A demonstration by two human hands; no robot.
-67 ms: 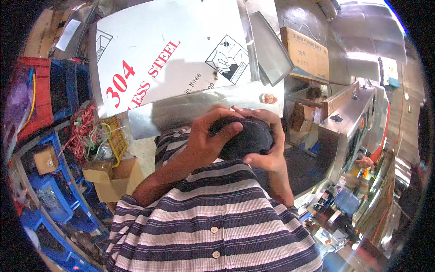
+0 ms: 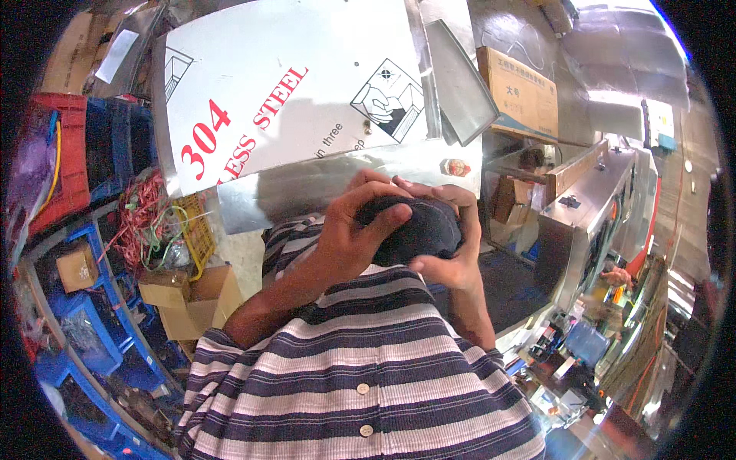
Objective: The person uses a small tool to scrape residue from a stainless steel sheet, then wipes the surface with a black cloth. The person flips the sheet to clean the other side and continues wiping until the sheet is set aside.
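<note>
Workshop crowded on both flanks. Person's left hand [image 2: 349,230] and right hand [image 2: 462,249] are clasped around a dark cap [image 2: 422,234], which sits between them, in front of the striped shirt [image 2: 391,318]. Left thumb lies across its upper side; right thumb rests at the near edge; fingers curl along the far side. Just beyond: metal bench [image 2: 284,201] bearing a white panel [image 2: 268,61] with red lettering; shallow grey tray [image 2: 462,88] at right, then a cardboard carton [image 2: 521,96]. Off left, yellow crate [image 2: 201,239], blue bins [image 2: 93,337].
</note>
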